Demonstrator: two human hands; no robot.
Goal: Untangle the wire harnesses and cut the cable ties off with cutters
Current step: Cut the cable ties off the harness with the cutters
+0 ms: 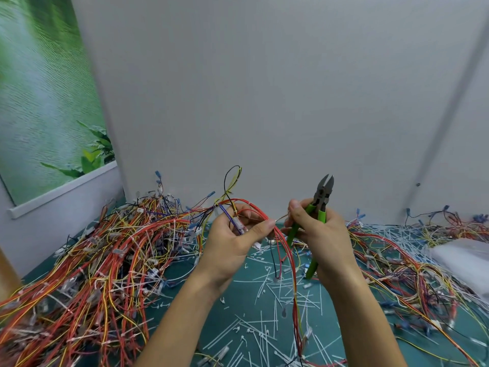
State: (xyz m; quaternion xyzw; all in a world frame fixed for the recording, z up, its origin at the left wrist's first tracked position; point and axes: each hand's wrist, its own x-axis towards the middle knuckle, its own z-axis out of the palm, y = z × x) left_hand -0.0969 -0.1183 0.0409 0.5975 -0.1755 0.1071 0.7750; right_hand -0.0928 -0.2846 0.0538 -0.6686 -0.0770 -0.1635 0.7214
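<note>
1. Forearms enter from 6 o'clock; between them, cut cable ties (264,287) are scattered thickly over the green mat (227,313). By this litter, many ties are judged already removed.
2. Left hand (232,242), just left of centre: the held harness (254,205) is pinched between thumb and curled fingers. Its red wires arch over the hand and trail down toward 6 o'clock.
3. Right hand (320,234), just right of centre: the green-handled cutters (321,200) are gripped in the palm, pointing to 12 o'clock with jaws slightly apart and closed on nothing. A thin strand is nipped between thumb and forefinger, running toward the left thumb; whether it is wire or tie cannot be told.
4. Step in hand is judged to be sorting or freeing a strand, not cutting.
5. At 9 o'clock, a large tangled pile (92,260) is seen, with many white ties visibly bound on. This is taken as the untouched stock and the bulk of the remaining work.
6. At 3 o'clock, a looser spread of wires (397,260) is laid beside a white plastic bag (460,260); possibly finished harnesses, not certain.
7. Progress is judged partway, with much left.
</note>
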